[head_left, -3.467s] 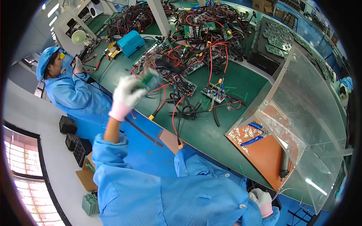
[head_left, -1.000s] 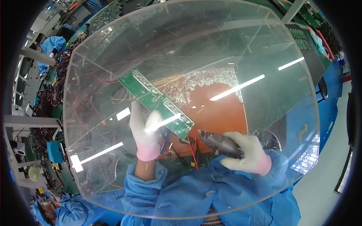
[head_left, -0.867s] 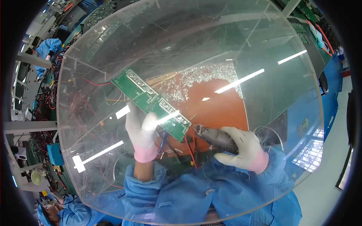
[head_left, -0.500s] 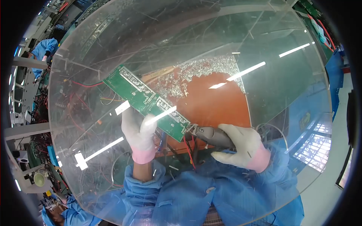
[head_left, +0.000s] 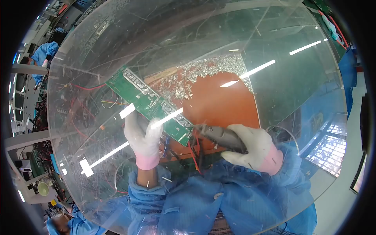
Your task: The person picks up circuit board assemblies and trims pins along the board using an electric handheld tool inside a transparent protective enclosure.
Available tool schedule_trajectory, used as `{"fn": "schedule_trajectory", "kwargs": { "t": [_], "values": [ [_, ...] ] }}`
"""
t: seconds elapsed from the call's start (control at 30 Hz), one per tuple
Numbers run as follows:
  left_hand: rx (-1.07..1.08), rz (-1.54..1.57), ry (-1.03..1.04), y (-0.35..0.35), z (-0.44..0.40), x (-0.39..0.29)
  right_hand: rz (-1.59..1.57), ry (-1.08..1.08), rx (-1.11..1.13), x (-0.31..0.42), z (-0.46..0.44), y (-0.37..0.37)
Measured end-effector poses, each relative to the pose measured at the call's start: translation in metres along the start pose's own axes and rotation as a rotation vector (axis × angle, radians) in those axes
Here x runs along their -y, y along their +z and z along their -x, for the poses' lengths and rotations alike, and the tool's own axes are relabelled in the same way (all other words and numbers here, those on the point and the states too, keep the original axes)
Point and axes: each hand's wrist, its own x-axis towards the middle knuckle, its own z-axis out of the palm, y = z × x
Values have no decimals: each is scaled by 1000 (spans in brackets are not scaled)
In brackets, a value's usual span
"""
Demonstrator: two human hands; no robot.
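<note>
My left hand [head_left: 141,138], in a white glove with a pink cuff, grips the lower edge of a green circuit board [head_left: 145,102]. The board slants down to the right, with silvery soldered strips along its upper side. In my gloved right hand [head_left: 256,149] is a dark grey air nipper [head_left: 224,138], fingers wrapped round its body. Its blurred tip lies close to the board's lower right corner; whether they touch I cannot tell. Red and black wires [head_left: 192,156] hang below that corner. Both hands appear beneath a scratched clear shield [head_left: 274,35].
Many small metal clippings [head_left: 219,64] lie heaped along the back of an orange-brown mat [head_left: 223,98]. Loose wires [head_left: 88,87] spread to the left. Co-workers in blue, one person [head_left: 45,53] at upper left and another [head_left: 74,221] at lower left, are nearby.
The air nipper's tip has shifted slightly up and right from the board's corner, the tool now blurred. The board and my left hand have barely moved.
</note>
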Motion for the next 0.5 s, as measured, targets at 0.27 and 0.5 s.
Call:
{"fn": "schedule_trajectory", "kwargs": {
  "t": [0.27, 0.5],
  "values": [
    [-23, -23, 22, 4, -2, 0, 42, -144, -64, -3, 6, 5],
    [-73, -53, 61, 7, -4, 0, 88, -194, -119, -6, 5, 12]
  ]
}}
